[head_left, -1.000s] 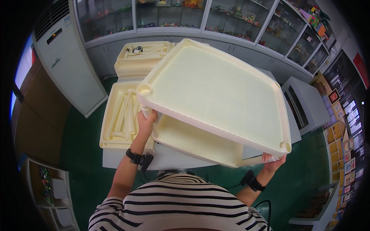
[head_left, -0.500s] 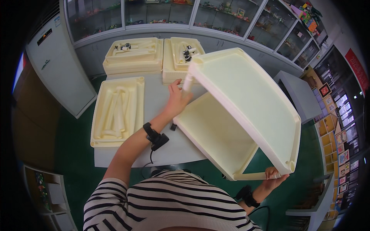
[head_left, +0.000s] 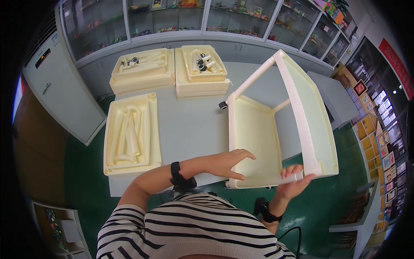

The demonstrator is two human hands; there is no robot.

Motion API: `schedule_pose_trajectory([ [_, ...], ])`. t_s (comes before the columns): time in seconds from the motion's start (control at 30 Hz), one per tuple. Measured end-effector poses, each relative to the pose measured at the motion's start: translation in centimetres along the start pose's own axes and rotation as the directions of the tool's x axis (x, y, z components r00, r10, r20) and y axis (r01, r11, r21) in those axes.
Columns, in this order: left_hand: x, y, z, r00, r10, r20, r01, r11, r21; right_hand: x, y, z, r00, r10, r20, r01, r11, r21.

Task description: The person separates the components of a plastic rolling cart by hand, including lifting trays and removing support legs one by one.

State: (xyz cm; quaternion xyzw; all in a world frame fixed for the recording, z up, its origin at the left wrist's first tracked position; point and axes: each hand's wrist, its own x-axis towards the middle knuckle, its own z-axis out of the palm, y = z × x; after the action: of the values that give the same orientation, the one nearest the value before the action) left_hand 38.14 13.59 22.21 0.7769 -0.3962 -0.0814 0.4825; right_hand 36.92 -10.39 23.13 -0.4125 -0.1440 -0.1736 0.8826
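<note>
A cream two-tier plastic trolley leans over at the right of the table, its upper tray point(head_left: 317, 116) toward the right and its lower tray point(head_left: 254, 142) toward the left. Tubular posts point(head_left: 253, 78) join the trays, and a black caster point(head_left: 223, 105) shows at the lower tray's far left corner. My right hand point(head_left: 293, 183) is closed round the near post, close to the upper tray. My left hand point(head_left: 226, 164) is open, thumb and fingers spread, over the near part of the lower tray; whether it touches the tray I cannot tell.
On the grey table point(head_left: 194, 125), a cream tray with tubes point(head_left: 130, 134) lies at left. Behind it stand two stacks of trays, a left stack point(head_left: 142, 82) and a right stack point(head_left: 202, 88), topped with tubes and casters. Beyond are glass cabinets point(head_left: 166, 19); a white upright appliance point(head_left: 62, 86) stands left.
My left hand has let go of the far post and come nearer, to the lower tray. The trolley has turned, with its lower tray now more upright in view. My right hand keeps its hold.
</note>
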Motion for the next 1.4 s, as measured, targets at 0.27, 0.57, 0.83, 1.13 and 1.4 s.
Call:
schedule_pose_trajectory([
  [0.27,0.6,-2.6,3.6,0.919,-0.214,-0.33,0.151,0.967,-0.206,0.3,6.0,9.1,0.979,-0.031,0.199,0.028,0.999,0.016],
  [0.57,-4.2,-7.7,2.1,0.565,-0.483,-0.668,0.036,0.824,-0.566,0.6,4.6,11.5,0.738,0.316,0.597,0.102,0.822,-0.561],
  [0.83,-9.1,-10.8,-1.5,0.694,-0.274,-0.666,-0.195,0.818,-0.54,3.5,-3.4,2.8,0.793,-0.601,0.101,0.525,0.59,-0.614],
  [1.13,-11.5,-12.8,-5.4,0.784,-0.264,-0.563,-0.212,0.737,-0.641,1.9,0.4,-2.1,0.825,0.385,0.415,-0.285,0.916,-0.283],
  [1.4,-8.5,-13.2,-9.6,0.31,-0.429,-0.849,-0.022,0.889,-0.457,0.9,2.7,3.3,0.605,0.401,0.687,-0.357,0.909,-0.216],
])
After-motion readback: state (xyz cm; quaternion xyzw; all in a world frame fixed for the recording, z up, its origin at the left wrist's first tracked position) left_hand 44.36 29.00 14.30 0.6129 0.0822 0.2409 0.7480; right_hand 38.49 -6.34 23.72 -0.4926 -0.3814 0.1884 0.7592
